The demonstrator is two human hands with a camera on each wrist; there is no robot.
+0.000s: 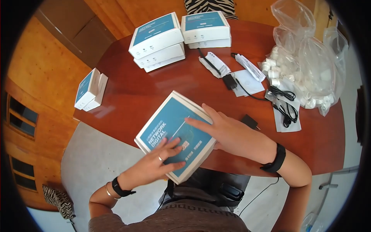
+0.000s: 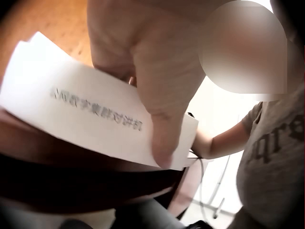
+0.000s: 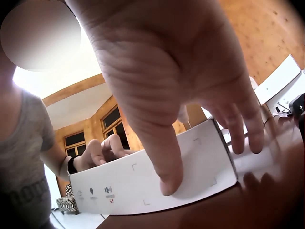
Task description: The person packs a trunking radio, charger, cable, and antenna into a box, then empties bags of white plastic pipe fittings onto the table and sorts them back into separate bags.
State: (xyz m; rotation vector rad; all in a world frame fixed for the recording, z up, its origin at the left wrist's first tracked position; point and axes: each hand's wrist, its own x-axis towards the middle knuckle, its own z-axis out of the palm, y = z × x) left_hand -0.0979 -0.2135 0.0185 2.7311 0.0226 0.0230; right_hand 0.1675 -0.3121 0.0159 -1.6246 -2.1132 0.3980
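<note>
A white box with a blue printed lid [image 1: 166, 123] lies at the front edge of the table, turned at an angle and reaching past the edge in the head view. My left hand [image 1: 148, 166] spreads its fingers over the lid, and its thumb [image 2: 167, 138] presses the white side wall printed with characters. From the right, my right hand [image 1: 232, 133] grips the box, its index finger reaching over the lid. In the right wrist view its thumb [image 3: 170, 176] presses the side with small icons, while other fingers [image 3: 255, 136] come down past the far end.
Similar boxes [image 1: 158, 38] are stacked at the back, with a smaller stack [image 1: 91, 89] at the left edge. To the right lie a black adapter [image 1: 229, 82], coiled cables [image 1: 286, 110], papers and clear bags [image 1: 317, 65] of white pieces. Another black adapter [image 1: 249, 121] sits behind my right forearm.
</note>
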